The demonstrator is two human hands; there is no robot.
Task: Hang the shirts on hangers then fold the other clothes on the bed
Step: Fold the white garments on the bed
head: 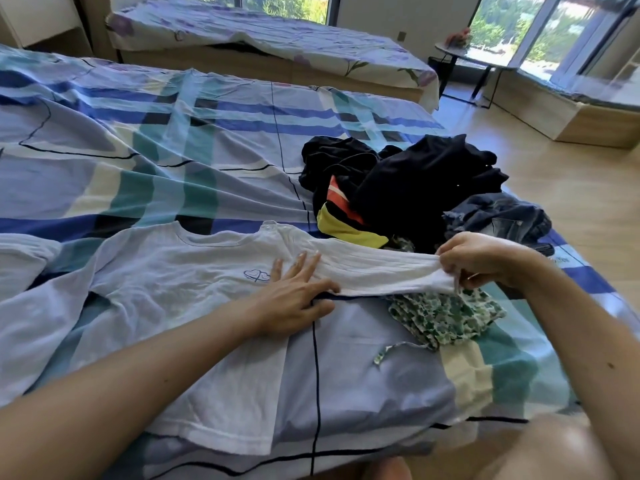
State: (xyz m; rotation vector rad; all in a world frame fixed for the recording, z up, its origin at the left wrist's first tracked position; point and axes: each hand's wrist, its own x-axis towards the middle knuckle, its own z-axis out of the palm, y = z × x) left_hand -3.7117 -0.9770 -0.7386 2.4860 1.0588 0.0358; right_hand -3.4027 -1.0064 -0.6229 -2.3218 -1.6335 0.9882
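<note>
A white long-sleeved shirt (166, 282) with a small blue heart mark lies flat on the bed (173, 150), neck toward the far side. My left hand (298, 292) presses flat on the shirt near the armpit, fingers straight. My right hand (485, 261) pinches the cuff of the shirt's right sleeve (374, 271) and holds it stretched out to the right. A green-and-white floral garment (443, 317) lies under the cuff. Behind it sits a heap of dark clothes (408, 181) with a red and yellow piece, and jeans (502, 220) at its right.
The bed has a blue, teal and white checked cover. A second bed (277, 39) with a floral sheet stands behind it. A small dark round table (467, 57) stands by the windows. Wooden floor (571, 188) runs along the right side.
</note>
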